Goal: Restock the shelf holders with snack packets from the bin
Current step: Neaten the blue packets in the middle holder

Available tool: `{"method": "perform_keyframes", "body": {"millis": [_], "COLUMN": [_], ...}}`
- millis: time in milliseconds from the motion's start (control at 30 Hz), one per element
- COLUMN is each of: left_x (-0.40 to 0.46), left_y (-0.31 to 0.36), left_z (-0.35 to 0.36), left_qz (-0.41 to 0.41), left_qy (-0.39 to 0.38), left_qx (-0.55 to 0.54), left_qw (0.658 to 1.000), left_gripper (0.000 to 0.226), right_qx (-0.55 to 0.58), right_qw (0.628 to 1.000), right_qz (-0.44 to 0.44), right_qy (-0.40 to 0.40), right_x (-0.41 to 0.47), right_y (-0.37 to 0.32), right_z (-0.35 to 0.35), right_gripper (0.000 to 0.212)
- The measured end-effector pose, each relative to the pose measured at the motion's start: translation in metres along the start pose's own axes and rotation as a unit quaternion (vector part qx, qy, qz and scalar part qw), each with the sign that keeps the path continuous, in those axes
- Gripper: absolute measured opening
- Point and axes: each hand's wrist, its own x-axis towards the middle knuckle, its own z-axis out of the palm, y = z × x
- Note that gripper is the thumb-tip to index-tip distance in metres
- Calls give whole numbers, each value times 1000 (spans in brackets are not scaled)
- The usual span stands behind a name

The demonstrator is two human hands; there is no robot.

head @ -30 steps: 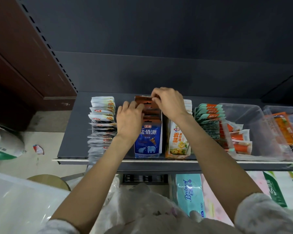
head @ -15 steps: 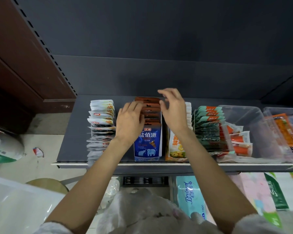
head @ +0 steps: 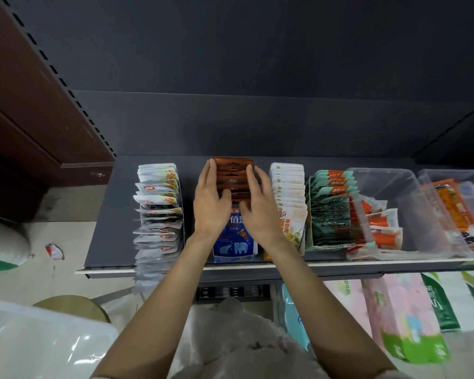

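Both hands flat, fingers straight: left hand (head: 210,203) and right hand (head: 259,207) press the sides of the blue-and-brown packet row (head: 233,181) on the shelf (head: 115,214).

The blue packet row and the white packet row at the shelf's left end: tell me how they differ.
The blue packet row has brown top edges and stands squared between both hands, left hand and right hand. The white packet row is untouched, fanned loosely, its front packets spilling past the shelf edge. Both stand upright, front to back.
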Motion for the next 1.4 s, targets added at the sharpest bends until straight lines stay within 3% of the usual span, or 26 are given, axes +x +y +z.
{"method": "perform_keyframes", "body": {"millis": [133,300,467,567,733,800,900,1033,1167,1400], "left_x": [4,15,46,63,76,74,70,48,11,-8], "left_y": [-4,3,17,24,22,19,15,19,16,4], "left_z": [-1,-9,-28,-34,-34,-32,-34,-48,-57,-41], "left_qz": [46,82,193,194,180,185,155,153,176,202], "left_qy": [8,78,58,19,-22,-44,-56,0,-27,-67], "left_qx": [89,136,214,261,352,336,243,120,131,314], "left_qw": [995,984,956,945,918,922,956,981,975,925], "left_gripper": [57,37,16,10,21,22,16,11,12,33], "right_qx": [-35,-101,-142,-146,-156,-142,-103,-110,-221,-324], "right_qw": [997,984,978,978,977,979,981,960,951,930], "right_qz": [-7,-17,-1,14,31,36,-4,-109,-131,-150], "right_qy": [68,147,153,146,143,143,164,234,170,89], "right_x": [7,21,30,30,29,25,10,-19,-16,3], "right_y": [-4,-6,-6,-7,-9,-11,-10,1,10,3], "right_z": [-3,-12,-17,-17,-16,-15,-12,-10,-6,-12], "right_gripper": [47,13,12,12,13,18,31,19,19,13]}}
